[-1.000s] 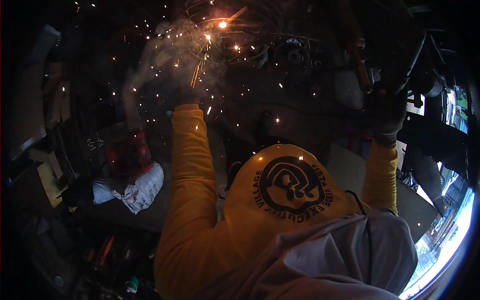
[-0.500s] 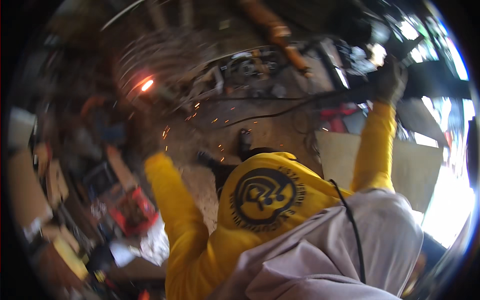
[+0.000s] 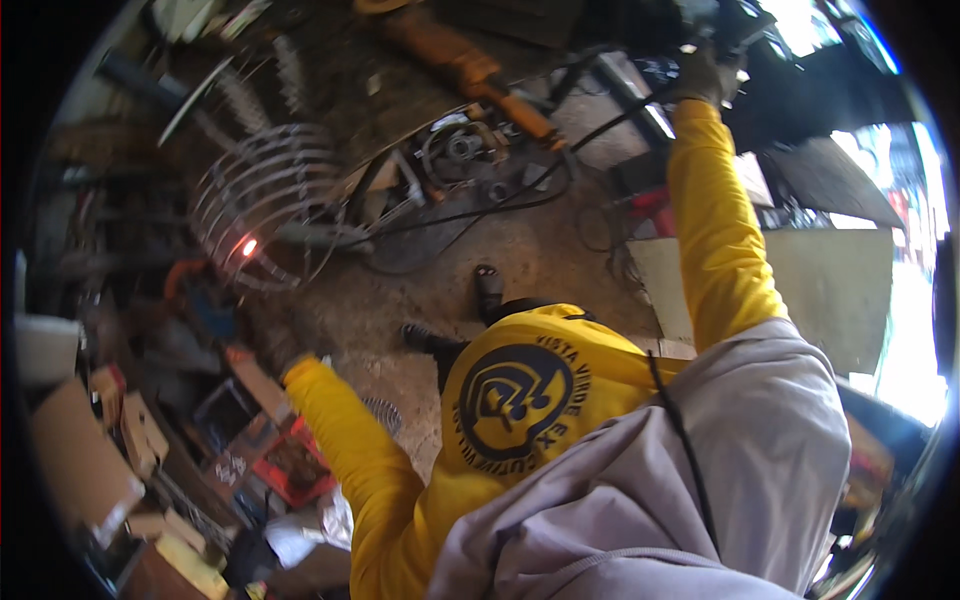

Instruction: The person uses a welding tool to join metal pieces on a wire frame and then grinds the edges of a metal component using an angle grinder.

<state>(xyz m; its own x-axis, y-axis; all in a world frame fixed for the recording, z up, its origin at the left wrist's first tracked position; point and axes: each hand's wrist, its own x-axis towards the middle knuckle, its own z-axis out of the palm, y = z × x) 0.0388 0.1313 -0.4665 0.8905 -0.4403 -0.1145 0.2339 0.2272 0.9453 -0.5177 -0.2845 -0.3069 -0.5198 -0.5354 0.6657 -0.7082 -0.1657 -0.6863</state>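
Observation:
My right arm, in a yellow sleeve, reaches far up to the right. There my right hand (image 3: 708, 78) closes around a dark object against a dark background; what it is I cannot make out. The left yellow sleeve (image 3: 350, 425) points up and left, and no hand shows beyond its cuff. Ahead of that cuff, at the upper left, stands a rounded cage of curved metal bars (image 3: 262, 150). A red-orange glowing spot (image 3: 250, 246) shows on its lower bars.
A long orange tool or bar (image 3: 450, 60) lies slanted at the top. Below it, a black cable (image 3: 480, 212) crosses over scattered metal parts. Cardboard boxes (image 3: 80, 450) and a red tray (image 3: 298, 462) crowd the left. A pale panel (image 3: 830, 290) stands at the right. Brown floor surrounds my sandalled feet.
Flying sparks have gone, and the glowing spot is smaller. The view has shifted, so the cage appears lower and further left. My right hand appears higher and further left.

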